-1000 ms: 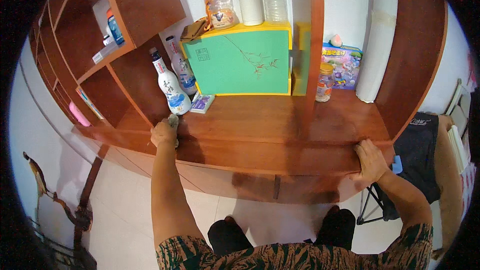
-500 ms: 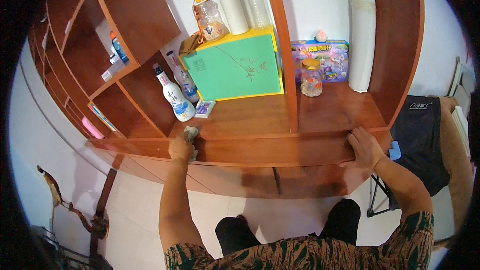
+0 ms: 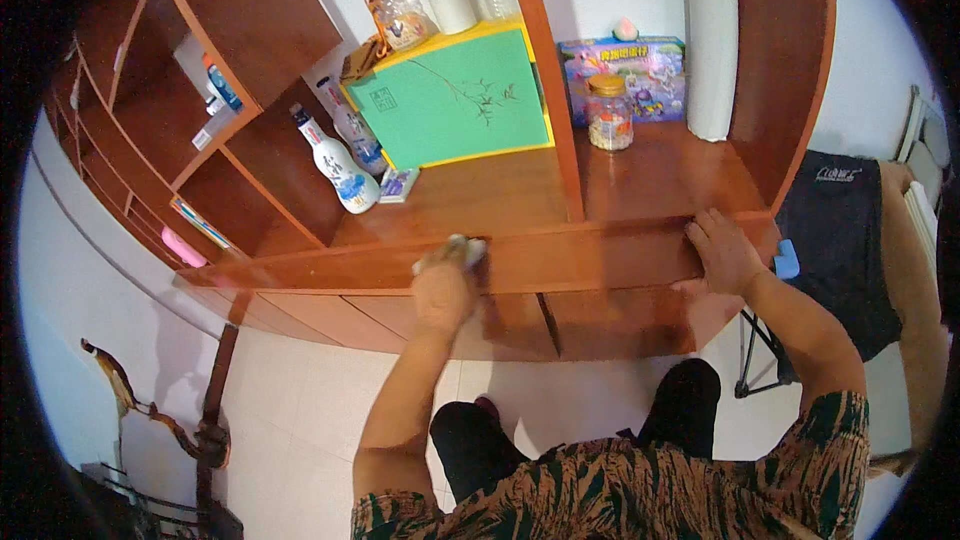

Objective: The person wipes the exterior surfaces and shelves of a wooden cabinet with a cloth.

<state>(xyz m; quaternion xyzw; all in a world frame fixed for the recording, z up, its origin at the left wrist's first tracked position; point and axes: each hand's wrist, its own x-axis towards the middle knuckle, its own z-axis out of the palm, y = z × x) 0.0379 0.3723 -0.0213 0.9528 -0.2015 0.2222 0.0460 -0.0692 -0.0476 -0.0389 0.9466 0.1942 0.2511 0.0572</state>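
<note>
1. Wiping seems in hand: the left hand [image 3: 445,290] grips a pale cloth [image 3: 474,253] on the cabinet's front ledge [image 3: 545,265].
2. The right hand [image 3: 728,255] lies open at the ledge's right end.
3. Another stroke would call for even pressure.

White walls [image 3: 875,90], pale tiled floor [image 3: 300,400], dark brown skirting [image 3: 219,365] at left, black folding chair [image 3: 838,280] at right

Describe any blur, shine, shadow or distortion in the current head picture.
Head view: the reddish-brown wooden shelf unit bends toward the rim, and the corners are black; head view: the left hand and crumpled pale cloth look slightly blurred; head view: a soft shadow falls on the pale tiled floor between the knees.
</note>
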